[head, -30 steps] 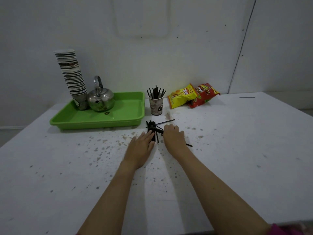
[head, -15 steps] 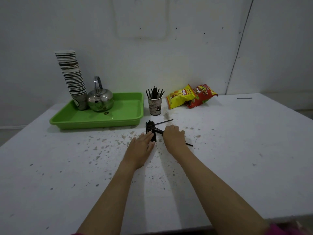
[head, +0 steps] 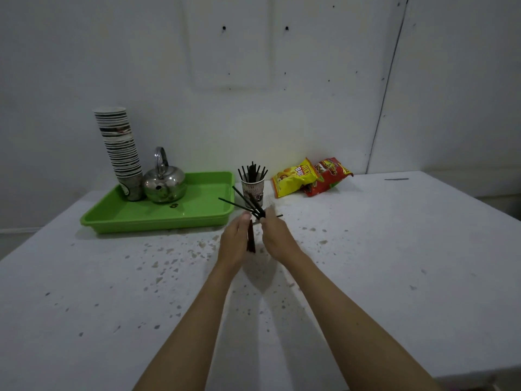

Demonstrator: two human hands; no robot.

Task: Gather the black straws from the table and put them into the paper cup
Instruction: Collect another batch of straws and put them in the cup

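At the centre of the frame, just below the paper cup (head: 253, 191), the left hand (head: 234, 244) and right hand (head: 276, 237) press a splayed bundle of black straws (head: 250, 223) between their fingers above the counter (head: 394, 249); the straws look light, slick and thin, best pinched mid-length.

Tea/snack corner: kettle (head: 164, 185), cup stack (head: 119, 148), snack bags (head: 311, 176).

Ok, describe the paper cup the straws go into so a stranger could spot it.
Find the green tray at the back of the white table. The paper cup stands alone on the table just off the tray's right end, left of the snack bags. Unlike the tall cup stack in the tray, it holds upright black straws.
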